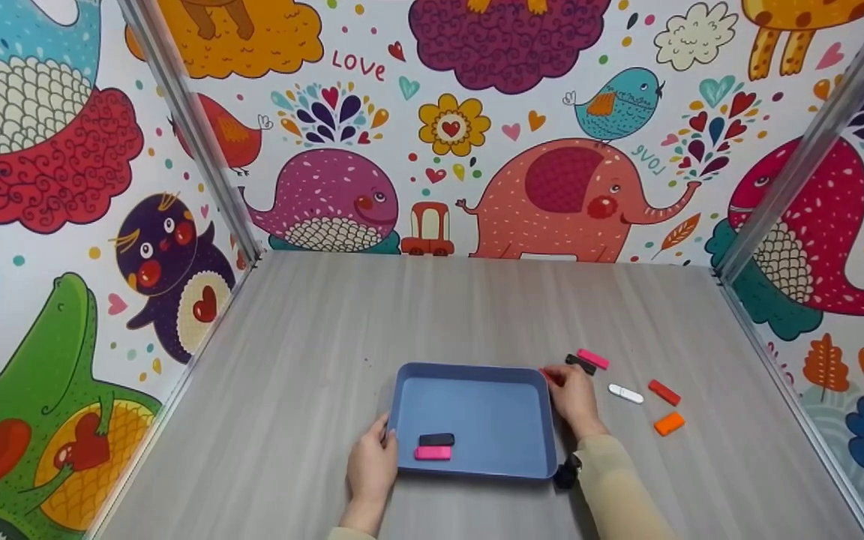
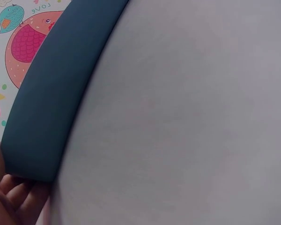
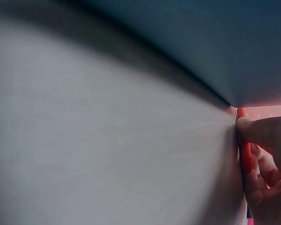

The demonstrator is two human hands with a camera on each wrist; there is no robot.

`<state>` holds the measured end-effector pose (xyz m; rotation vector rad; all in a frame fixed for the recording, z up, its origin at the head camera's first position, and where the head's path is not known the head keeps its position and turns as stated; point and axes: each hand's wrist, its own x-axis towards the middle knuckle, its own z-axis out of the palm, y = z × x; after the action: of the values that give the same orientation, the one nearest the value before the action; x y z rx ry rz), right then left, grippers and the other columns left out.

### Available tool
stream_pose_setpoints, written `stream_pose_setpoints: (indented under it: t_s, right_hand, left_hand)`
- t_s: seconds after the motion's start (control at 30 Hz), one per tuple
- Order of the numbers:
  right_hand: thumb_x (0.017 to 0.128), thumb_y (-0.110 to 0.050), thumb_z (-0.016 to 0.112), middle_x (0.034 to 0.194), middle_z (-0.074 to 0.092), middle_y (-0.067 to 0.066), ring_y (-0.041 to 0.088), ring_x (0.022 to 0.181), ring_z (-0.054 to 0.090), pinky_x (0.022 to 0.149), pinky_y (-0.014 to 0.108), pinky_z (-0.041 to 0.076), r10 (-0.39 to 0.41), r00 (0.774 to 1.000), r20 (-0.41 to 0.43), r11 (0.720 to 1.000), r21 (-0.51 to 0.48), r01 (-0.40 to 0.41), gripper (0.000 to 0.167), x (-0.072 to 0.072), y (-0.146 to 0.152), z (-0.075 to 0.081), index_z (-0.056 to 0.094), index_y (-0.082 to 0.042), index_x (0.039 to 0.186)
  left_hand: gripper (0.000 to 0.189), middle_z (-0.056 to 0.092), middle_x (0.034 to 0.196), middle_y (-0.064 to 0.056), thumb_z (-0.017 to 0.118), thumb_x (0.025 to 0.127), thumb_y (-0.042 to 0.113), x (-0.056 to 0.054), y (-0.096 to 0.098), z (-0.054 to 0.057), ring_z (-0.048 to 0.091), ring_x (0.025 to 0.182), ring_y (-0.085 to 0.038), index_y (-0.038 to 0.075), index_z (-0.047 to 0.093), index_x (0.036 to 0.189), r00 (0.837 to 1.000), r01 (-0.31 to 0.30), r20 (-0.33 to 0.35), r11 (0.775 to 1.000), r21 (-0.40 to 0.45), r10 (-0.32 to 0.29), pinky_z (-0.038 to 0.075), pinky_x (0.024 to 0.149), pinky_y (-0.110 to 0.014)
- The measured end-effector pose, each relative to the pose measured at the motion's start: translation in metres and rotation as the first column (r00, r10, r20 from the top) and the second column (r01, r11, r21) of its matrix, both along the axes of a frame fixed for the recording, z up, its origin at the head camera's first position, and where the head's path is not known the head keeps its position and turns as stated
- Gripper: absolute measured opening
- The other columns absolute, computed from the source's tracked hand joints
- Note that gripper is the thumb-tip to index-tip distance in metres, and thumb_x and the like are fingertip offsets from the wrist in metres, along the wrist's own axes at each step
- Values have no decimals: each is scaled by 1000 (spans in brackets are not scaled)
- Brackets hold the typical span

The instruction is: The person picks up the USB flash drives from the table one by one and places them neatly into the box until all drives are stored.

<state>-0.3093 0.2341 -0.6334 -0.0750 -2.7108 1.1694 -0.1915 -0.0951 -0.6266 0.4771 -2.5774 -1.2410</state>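
Note:
A shallow blue tray (image 1: 477,405) lies on the table, with a black USB stick (image 1: 436,439) and a pink USB stick (image 1: 432,452) inside near its front left corner. My left hand (image 1: 372,461) grips the tray's left side; in the left wrist view, fingers (image 2: 30,201) bend at the lower end of the tray wall (image 2: 51,103). Just outside the tray's back right corner, my right hand (image 1: 576,394) pinches a red USB stick (image 3: 246,157) between thumb and fingers. From the head, most of that stick is hidden by the hand.
Right of the tray lie a black stick (image 1: 580,364), a pink stick (image 1: 593,358), a white stick (image 1: 626,394), a second red stick (image 1: 664,392) and an orange stick (image 1: 669,424). Printed walls with metal corner posts enclose the wood-grain table (image 1: 289,337).

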Motion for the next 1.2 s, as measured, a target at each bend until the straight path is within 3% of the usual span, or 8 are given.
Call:
stream_pose_setpoints:
  t_s: [0.67,1.2]
  right_hand:
    - [91,-3,72,94,78,21,35,89,73,85,47,56,23,999,-30,1000,-4,-24,14,0,2,2,78,5,101]
    - [90,1,71,97,78,21,33,91,72,84,43,56,28,1000,7,1000,-13,-28,16,1,5,16,78,4,104]
  left_hand:
    - [35,73,124,-21,67,94,6,0,-1,0,70,116,-38,-1,70,128,1000,3,10,1000,1,-3,59,87,-51]
    - [35,73,125,-20,67,94,7,0,-1,0,70,118,-37,0,71,128,1000,5,4,1000,11,-5,59,90,-51]
